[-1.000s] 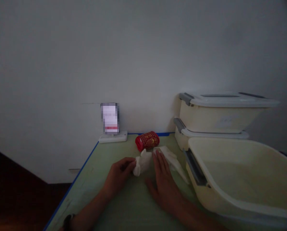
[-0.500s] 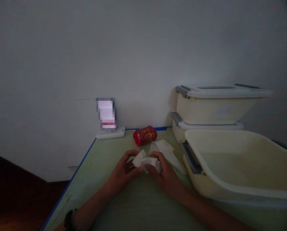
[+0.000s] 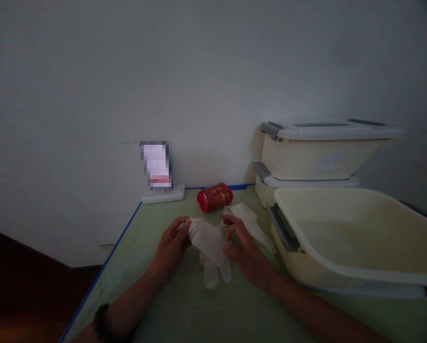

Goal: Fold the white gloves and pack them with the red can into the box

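A white rubber glove (image 3: 209,247) hangs between both hands above the green table (image 3: 185,305), its fingers drooping toward me. My left hand (image 3: 170,245) pinches the glove's cuff at its left edge. My right hand (image 3: 244,247) grips the glove on the right side, fingers curled. A second white glove (image 3: 251,221) lies flat on the table just behind my right hand. A red can (image 3: 214,197) lies on its side behind the gloves, near the wall.
An open cream tub (image 3: 345,267) with a grey handle stands at the right, close to my right hand. Two lidded cream boxes (image 3: 317,164) are stacked behind it. A small card on a white stand (image 3: 162,193) sits against the wall. The table's blue left edge (image 3: 102,271) drops to dark floor.
The crumpled glove has been lifted off the table and pulled out to its full shape between both hands. The view has shifted slightly down.
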Tool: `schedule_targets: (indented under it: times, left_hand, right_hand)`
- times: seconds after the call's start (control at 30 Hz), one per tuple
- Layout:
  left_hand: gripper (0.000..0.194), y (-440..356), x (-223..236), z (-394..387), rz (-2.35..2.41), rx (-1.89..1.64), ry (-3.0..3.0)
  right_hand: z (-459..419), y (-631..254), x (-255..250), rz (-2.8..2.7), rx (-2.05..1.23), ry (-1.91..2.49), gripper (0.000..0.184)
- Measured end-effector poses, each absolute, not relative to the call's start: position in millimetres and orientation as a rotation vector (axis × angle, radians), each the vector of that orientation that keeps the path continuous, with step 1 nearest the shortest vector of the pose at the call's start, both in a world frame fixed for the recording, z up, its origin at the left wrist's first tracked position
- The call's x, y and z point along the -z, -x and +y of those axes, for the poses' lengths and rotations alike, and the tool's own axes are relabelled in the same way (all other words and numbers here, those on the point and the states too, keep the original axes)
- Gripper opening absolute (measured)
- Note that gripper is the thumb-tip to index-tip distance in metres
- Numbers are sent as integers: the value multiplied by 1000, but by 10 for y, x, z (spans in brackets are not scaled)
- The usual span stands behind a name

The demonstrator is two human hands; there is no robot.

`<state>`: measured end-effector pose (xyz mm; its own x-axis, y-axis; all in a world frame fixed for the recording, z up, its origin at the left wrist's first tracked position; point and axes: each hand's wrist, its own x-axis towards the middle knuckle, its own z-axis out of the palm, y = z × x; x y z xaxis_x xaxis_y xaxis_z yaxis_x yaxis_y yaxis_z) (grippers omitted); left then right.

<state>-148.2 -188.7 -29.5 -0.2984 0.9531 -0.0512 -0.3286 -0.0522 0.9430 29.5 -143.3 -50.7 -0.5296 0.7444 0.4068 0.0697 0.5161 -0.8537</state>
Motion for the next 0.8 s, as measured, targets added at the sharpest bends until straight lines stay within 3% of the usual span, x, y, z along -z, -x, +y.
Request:
schedule_targets:
  times: [0.2,0.33,0.47,0.63,0.8]
  left_hand:
    - [24,1453,338,-1913,1189,-1415,-902]
    - [20,1473,350,-1895,1202,-1519,-889]
    - [18,1495,327,-1868,1153,-1672,-825]
    - [26,1510,331,-1842,1025,-1631,-792]
    - [56,1480,342,-1880,1045,-1446,-935]
  right_hand:
    - [-1443,-238,513,-2012,-1162,741,36]
    - [-1454,-228,501,-2035,-864,835,14]
    - [-1489,-227,509,-1994,-636,736,8]
    - [-1537,-209,482,-1865,-1121,764,16]
    - [-1477,-213,478,-1656,-1422,826,17]
